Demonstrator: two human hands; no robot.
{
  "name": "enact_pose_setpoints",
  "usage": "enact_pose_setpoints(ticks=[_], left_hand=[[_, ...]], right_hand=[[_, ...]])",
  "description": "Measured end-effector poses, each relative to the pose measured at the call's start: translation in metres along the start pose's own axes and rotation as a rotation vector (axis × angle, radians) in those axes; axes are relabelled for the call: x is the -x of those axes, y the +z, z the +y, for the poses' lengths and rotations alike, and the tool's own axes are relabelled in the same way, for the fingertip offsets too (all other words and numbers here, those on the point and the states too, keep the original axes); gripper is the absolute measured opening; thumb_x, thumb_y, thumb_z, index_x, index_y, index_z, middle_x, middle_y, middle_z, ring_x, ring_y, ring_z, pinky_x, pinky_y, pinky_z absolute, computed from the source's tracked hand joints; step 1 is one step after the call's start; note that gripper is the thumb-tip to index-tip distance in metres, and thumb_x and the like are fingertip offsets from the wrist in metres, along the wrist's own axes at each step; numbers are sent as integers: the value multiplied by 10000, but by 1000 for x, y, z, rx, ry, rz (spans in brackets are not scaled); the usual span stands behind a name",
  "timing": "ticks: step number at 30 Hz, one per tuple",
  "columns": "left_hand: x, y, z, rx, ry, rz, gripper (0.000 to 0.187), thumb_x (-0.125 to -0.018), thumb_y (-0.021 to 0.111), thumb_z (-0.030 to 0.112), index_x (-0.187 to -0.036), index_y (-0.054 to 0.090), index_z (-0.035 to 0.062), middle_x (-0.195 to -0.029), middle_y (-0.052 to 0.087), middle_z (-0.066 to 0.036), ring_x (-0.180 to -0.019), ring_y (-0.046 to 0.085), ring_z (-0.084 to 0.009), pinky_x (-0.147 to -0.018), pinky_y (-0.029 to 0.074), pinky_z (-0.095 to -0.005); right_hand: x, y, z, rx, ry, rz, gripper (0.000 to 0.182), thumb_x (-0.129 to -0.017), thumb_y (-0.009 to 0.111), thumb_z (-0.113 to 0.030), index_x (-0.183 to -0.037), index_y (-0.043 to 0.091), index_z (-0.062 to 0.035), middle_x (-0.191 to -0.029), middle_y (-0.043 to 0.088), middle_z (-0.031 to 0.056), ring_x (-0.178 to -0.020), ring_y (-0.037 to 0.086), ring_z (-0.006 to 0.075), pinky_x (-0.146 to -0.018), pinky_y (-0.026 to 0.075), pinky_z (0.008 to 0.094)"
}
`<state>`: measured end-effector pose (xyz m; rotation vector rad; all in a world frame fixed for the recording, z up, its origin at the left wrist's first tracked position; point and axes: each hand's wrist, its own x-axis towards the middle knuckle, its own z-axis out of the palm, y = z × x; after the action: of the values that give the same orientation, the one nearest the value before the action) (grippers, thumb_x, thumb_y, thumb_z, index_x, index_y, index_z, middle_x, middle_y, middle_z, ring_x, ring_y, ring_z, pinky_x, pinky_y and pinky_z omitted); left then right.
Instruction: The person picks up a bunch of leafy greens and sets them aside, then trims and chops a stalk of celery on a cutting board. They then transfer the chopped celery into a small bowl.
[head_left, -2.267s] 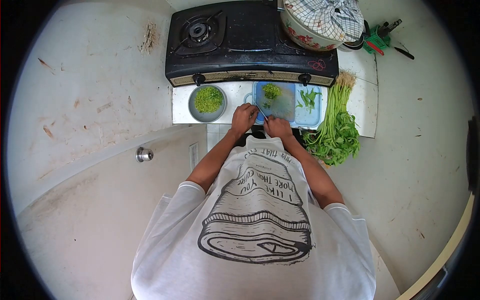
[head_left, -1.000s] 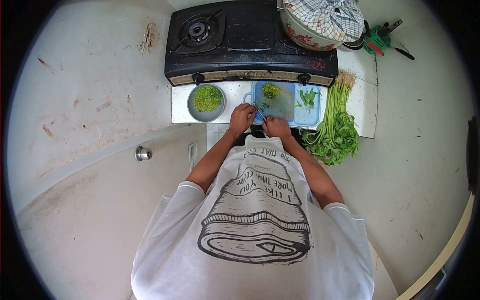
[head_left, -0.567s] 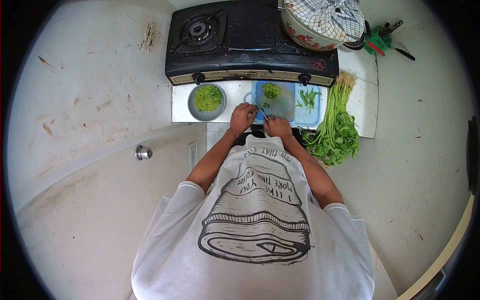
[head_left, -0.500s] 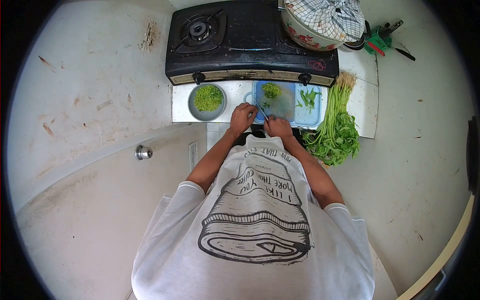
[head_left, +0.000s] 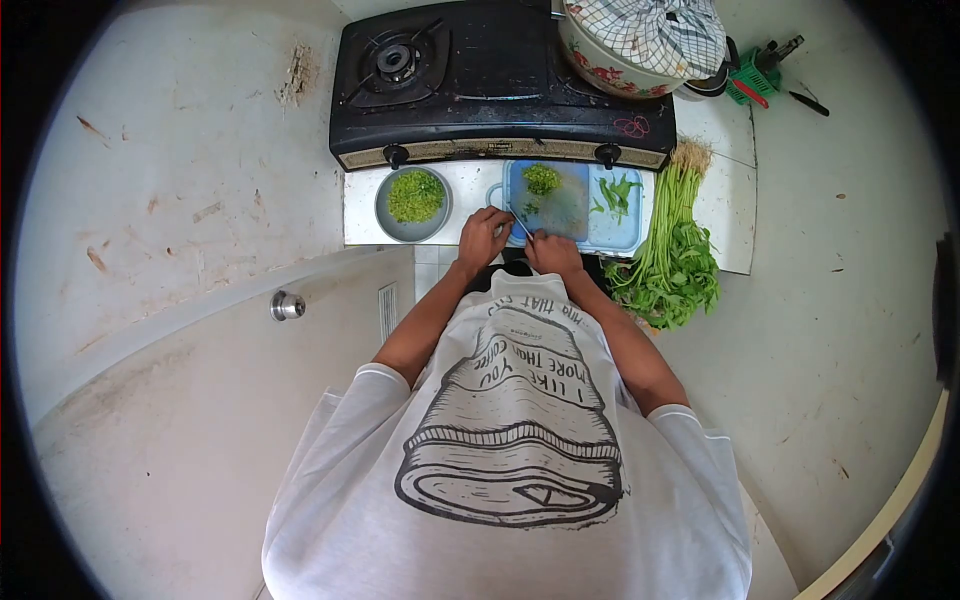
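Note:
A blue cutting board (head_left: 570, 205) lies on the counter, with a small heap of chopped greens (head_left: 542, 179) near its top. My right hand (head_left: 553, 254) is closed on a knife (head_left: 521, 225) at the board's near edge, the blade slanting up to the left. At the board's lower left corner, my left hand (head_left: 485, 238) has its fingers bent together beside the blade; what they hold is too small to make out. A few loose leaves (head_left: 617, 195) rest on the light blue tray (head_left: 628, 235) at the right. Left of my hands is a grey bowl (head_left: 383, 215) of chopped greens.
Behind the board stands a black gas stove (head_left: 500, 125), bearing a flowered pot (head_left: 610, 75) topped with checked cloth. A large bunch of leafy stems (head_left: 680, 235) hangs over the counter edge at the right. A green basket (head_left: 750, 75) with utensils is farther back.
The knife and my right hand have shifted very slightly to the left. My left hand stays almost in place.

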<state>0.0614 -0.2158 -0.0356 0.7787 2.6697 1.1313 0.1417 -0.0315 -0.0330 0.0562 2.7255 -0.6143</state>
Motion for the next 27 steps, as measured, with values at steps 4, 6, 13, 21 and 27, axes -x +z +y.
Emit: enact_pose_setpoints(ticks=[4, 6, 13, 21, 27], left_hand=[[1, 0, 0, 34, -1, 11, 120, -880, 725, 99, -978, 766, 43, -977, 735, -106, -924, 695, -312, -851, 550, -419], [1, 1, 0, 57, 10, 36, 103, -868, 723, 94, -955, 765, 58, -950, 727, -103, -908, 683, -323, -835, 542, -427], [1, 1, -1, 42, 25, 36, 86, -860, 722, 89, -930, 761, 58, -940, 722, -104, -903, 675, -329, -832, 534, -431], [1, -5, 2, 16, 20, 7, 126, -867, 730, 86, -981, 771, 51, -975, 727, -103, -941, 676, -316, -855, 541, -420], [-2, -4, 2, -59, 64, -24, 127, -860, 731, 81, -976, 782, 74, -968, 732, -81, -936, 650, -304, -859, 521, -417]], right_hand=[[4, 1, 3, -7, 14, 19, 404, -995, 558, -383, -957, 661, 6, -765, 713, 277, -718, 731, 455, -674, 599, 560], [4, 1, 3, -8, 8, 26, 408, -991, 561, -385, -956, 662, 9, -756, 710, 278, -709, 729, 456, -667, 598, 561], [6, 1, 1, 4, -27, 17, 409, -986, 570, -388, -960, 664, 9, -739, 707, 273, -687, 726, 456, -651, 598, 560], [2, -5, 1, 6, 5, -23, 414, -991, 574, -397, -970, 671, 5, -778, 720, 264, -753, 734, 456, -710, 596, 561], [-1, -17, 22, 13, -6, -11, 419, -1016, 536, -393, -959, 678, -3, -804, 719, 265, -762, 717, 452, -754, 584, 548]])
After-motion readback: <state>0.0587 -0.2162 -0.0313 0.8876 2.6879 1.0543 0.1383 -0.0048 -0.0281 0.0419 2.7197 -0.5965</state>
